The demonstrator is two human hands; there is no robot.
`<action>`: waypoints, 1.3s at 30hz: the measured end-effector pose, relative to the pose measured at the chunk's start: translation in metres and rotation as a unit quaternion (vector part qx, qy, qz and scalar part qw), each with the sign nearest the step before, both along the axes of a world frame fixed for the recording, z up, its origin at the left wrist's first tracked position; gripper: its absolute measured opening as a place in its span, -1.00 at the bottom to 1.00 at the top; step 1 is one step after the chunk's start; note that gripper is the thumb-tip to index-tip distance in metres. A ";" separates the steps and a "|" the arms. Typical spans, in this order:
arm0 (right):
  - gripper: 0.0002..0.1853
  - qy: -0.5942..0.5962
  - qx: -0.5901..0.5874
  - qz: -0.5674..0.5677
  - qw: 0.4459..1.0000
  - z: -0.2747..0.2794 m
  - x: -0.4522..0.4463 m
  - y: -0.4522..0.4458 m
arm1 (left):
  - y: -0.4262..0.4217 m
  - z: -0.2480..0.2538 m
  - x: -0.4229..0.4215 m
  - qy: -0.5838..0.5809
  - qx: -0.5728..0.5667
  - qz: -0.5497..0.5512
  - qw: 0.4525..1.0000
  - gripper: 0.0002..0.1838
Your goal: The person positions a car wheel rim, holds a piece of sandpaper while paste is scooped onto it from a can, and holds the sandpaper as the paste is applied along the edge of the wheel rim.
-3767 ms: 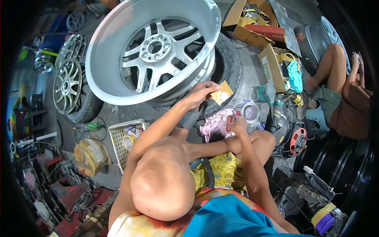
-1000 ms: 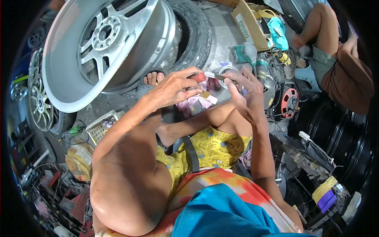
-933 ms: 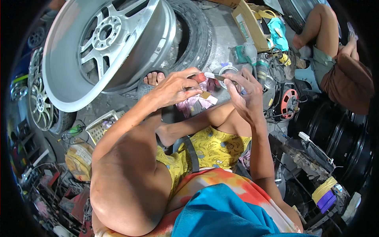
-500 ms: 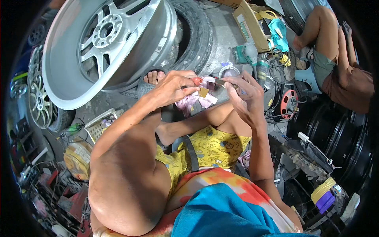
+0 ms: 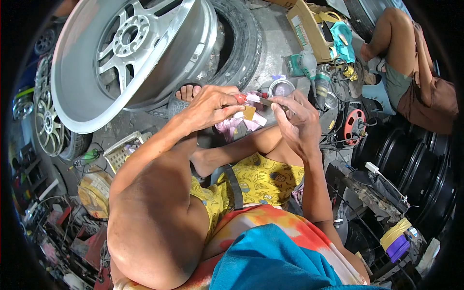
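Note:
My left hand [image 5: 215, 107] is closed, with a small red-and-white tube-like piece [image 5: 240, 98] pinched at its fingertips. Below those fingers, a tan square piece [image 5: 249, 113] sticks out, also apparently in the left hand. My right hand [image 5: 297, 116] grips a thin metal blade [image 5: 265, 101], whose tip meets or nearly meets the white end; actual contact I cannot tell. Its handle is hidden by the fingers. A pink cloth [image 5: 232, 127] lies behind and beneath the left fingers. Just past the right fingertips is a round clear-topped container [image 5: 281, 88].
A large silver wheel rim [image 5: 193, 63] leans at the left against a tire [image 5: 249, 43]. A green power tool [image 5: 304, 65], cables and a red reel-like disc [image 5: 355, 126] lie to the right. Another person [image 5: 401, 53] sits at far right. A basket [image 5: 123, 152] is beside my left leg.
My right hand has shifted slightly left and down with the blade, while the left hand stays nearly in place. At far right, the other person's raised hand has come down.

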State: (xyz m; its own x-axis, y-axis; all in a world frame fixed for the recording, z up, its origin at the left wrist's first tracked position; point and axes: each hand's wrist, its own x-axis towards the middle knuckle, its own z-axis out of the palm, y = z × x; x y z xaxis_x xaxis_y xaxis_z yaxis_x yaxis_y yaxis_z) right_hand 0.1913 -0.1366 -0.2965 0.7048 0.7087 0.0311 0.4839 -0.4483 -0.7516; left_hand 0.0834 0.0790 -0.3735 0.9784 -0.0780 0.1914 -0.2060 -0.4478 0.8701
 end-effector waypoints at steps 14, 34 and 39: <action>-0.83 0.197 0.052 -0.057 0.977 -0.036 -0.008 -0.010 | -0.002 -0.001 0.004 0.057 0.104 0.005 0.993 -0.82; -0.70 0.388 0.169 -0.234 0.875 -0.075 0.003 -0.063 | -0.056 -0.138 0.048 0.299 0.039 0.028 0.953 -0.83; -0.80 0.233 0.084 -0.181 0.952 -0.070 -0.003 -0.064 | -0.032 -0.072 0.049 0.350 -0.202 0.098 0.909 -0.79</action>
State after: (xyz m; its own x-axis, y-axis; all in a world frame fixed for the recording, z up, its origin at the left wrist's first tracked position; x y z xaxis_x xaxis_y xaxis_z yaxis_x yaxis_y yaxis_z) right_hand 0.1883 -0.2003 -0.3663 0.8668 0.4295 -0.2535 -0.0836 -0.3760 -0.9228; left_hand 0.1319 0.0475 -0.4450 0.8593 0.0493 -0.5091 0.5108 -0.0309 0.8591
